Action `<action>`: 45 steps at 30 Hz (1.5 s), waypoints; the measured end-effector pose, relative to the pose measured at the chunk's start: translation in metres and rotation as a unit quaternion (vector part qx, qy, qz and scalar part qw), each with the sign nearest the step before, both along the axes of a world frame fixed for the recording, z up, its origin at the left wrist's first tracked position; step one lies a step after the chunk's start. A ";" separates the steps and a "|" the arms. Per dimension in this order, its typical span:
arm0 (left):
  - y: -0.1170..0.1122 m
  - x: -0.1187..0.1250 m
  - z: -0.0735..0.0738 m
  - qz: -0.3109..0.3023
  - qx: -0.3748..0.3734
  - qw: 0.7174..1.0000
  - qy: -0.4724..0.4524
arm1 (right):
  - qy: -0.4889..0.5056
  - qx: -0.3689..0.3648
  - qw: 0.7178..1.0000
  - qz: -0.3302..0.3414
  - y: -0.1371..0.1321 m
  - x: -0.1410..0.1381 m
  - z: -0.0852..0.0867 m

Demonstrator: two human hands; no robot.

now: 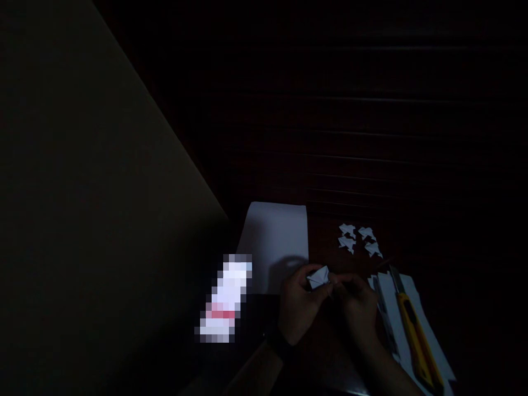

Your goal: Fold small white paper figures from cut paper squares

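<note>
Hands meet low and just right of centre in a very dark scene, seen from the wearer's own head. The left hand [295,308] grips a small piece of folded white paper [318,277] between thumb and fingers, its creased, angular face turned up. The right hand [359,308] has its fingers curled in, with the tips at the paper's right end; it is too dark to tell whether they pinch it or only touch it. A dark band [280,341] circles the left wrist.

Beneath the hands is a dark, faintly reddish tabletop [322,352]. Just beyond the left hand lies a large plain white paper sheet [276,236], with a soft shadow across its nearer part. Near the sheet's lower left is a bright, slanted rectangle [226,297], blurred into white blocks with a red band, its details unreadable.

Beyond the right hand, four small pointed white folded-paper shapes [347,243] lie close together, two by two. Beside the right forearm are loose white papers [429,333], and on them, at a slant, a yellow-handled utility knife [413,335], blade pointing away from the wearer.

Farther out, a plain, dim wall [82,165] fills the left side, and a near-black surface with thin horizontal lines [350,115] stretches across the top.
</note>
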State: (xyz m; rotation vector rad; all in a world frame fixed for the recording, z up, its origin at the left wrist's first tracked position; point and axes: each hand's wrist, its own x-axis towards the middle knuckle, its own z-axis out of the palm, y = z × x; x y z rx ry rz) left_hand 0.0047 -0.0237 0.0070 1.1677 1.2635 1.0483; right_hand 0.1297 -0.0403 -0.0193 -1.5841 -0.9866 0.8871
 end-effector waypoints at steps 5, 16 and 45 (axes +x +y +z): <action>0.006 -0.006 -0.004 -0.029 0.004 0.999 -0.016 | 0.027 -0.010 1.000 0.009 0.001 0.001 0.000; 0.011 -0.012 -0.004 -0.018 0.013 1.000 0.014 | -0.023 0.012 0.997 0.066 0.001 0.000 0.007; 0.010 -0.013 -0.013 -0.009 -0.087 0.985 -0.149 | -0.015 0.012 0.993 0.117 0.011 0.006 0.017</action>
